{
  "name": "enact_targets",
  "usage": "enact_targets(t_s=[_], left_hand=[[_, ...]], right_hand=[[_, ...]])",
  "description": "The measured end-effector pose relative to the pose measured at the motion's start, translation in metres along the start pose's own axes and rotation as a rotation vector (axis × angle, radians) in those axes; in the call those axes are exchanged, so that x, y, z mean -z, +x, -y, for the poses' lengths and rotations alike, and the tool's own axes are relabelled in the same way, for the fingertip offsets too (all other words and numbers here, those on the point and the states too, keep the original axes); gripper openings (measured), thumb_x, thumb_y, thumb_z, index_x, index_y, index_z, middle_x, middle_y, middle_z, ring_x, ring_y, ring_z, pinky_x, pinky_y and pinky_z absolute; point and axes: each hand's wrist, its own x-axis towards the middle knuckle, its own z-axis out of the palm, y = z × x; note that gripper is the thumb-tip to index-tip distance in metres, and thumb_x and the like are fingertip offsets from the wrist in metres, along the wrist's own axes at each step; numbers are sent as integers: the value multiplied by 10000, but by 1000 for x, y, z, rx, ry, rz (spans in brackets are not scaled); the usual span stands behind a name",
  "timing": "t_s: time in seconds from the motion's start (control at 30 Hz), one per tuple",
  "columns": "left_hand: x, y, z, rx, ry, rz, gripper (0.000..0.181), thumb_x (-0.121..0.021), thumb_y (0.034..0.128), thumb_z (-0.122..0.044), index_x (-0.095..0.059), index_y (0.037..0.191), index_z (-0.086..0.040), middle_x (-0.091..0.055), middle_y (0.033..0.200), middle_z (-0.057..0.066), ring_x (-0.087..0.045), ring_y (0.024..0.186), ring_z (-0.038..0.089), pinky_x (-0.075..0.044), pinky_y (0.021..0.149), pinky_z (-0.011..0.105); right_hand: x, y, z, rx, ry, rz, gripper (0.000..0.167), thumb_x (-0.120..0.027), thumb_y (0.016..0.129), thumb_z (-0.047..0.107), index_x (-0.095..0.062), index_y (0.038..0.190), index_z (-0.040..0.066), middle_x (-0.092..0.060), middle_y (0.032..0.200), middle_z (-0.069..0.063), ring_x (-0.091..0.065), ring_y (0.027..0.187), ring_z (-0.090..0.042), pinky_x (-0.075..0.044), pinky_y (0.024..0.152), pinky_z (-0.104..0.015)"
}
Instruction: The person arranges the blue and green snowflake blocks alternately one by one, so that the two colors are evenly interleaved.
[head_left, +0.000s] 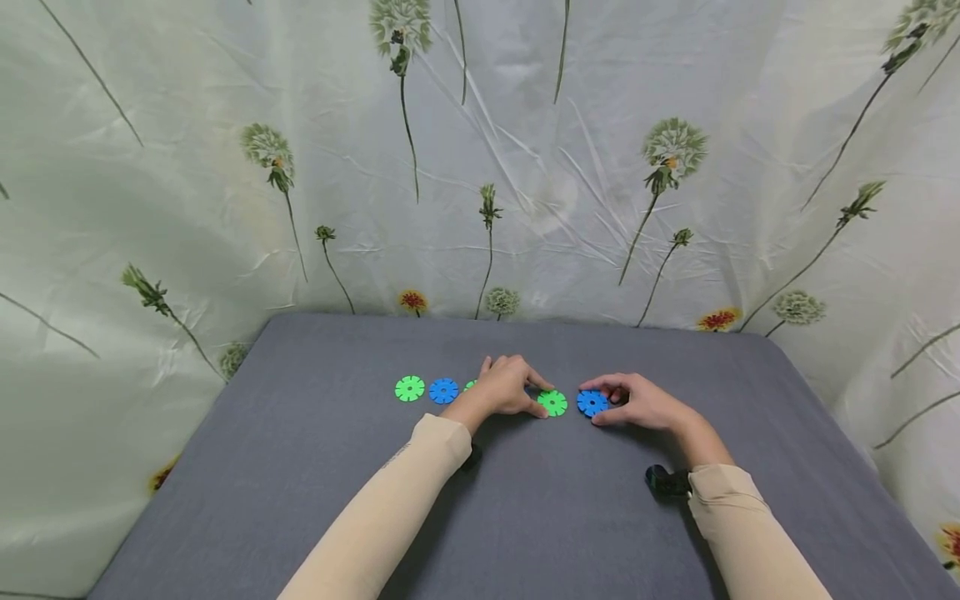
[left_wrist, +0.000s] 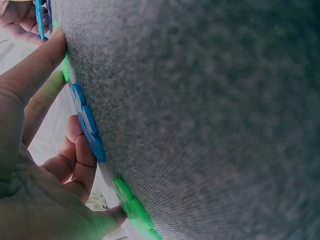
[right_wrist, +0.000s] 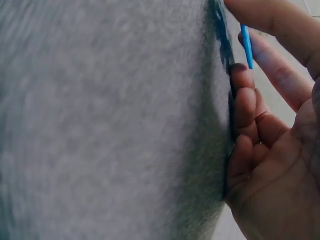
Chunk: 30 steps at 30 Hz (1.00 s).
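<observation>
My left hand [head_left: 504, 387] pinches a green notched disc [head_left: 552, 403] by opposite edges, thumb near and index finger far, as the disc lies flat on the table. My right hand [head_left: 637, 402] holds a blue notched disc [head_left: 592, 403] between thumb and fingers, just right of the green one. In the right wrist view this blue disc [right_wrist: 246, 46] appears edge-on, a little above the tabletop. Under the left hand lie another blue disc [left_wrist: 87, 122], close to its curled fingers, and a green disc [left_wrist: 134, 207] near its little finger; the head view mostly hides both.
Farther left in the same row lie a green disc [head_left: 409, 388] and a blue disc [head_left: 443, 391]. A grey cloth covers the table [head_left: 570, 517]. Behind it hangs a pale curtain [head_left: 540, 167] printed with dandelions. A dark wrist device [head_left: 666, 482] sits by the right sleeve.
</observation>
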Motion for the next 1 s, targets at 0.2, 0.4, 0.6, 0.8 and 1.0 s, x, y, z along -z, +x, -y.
enact_targets(t_s=[0.2,0.4,0.6,0.8,1.0], left_hand=[[0,-1,0,10,-9,-3,434,-918,865,-401,-796,1281,-409,-636,1531,-24,-464,1502,325,-81,1326,670],[-2,0,1,14,-4,-2,439,-917,866,-408,-791,1286,-416,-636,1528,-24,-465,1496,322,-72,1329,665],[-1,-2,1,-7,-12,-12,429,-917,869,-395,-796,1280,-404,-645,1511,-6,-484,1470,332,-80,1325,670],[-1,-3,-1,-19,-17,-5,428,-908,882,-384,-792,1294,-393,-631,1522,12,-478,1463,336,-68,1328,667],[0,-3,-5,-20,77,-7,457,-882,905,-425,-762,1346,-405,-616,1446,26,-458,1399,312,-176,1298,675]], right_hand=[[-1,-2,-4,-19,-4,-3,559,-878,894,286,-723,1405,122,-658,1133,-42,-550,1005,-193,-465,905,-364],[-3,-3,-6,9,11,-24,577,-896,872,255,-717,1393,86,-646,1085,-37,-537,967,-153,-447,864,-279],[-3,-6,-3,16,21,-44,561,-904,868,248,-715,1365,70,-662,1161,-77,-539,995,-147,-452,895,-293],[-3,-9,-3,-3,9,-52,538,-903,872,264,-719,1343,79,-658,1196,-93,-543,1019,-162,-458,915,-318],[-3,-9,-3,-2,19,-63,507,-894,881,261,-723,1324,84,-686,1190,-79,-559,1035,-181,-468,917,-311]])
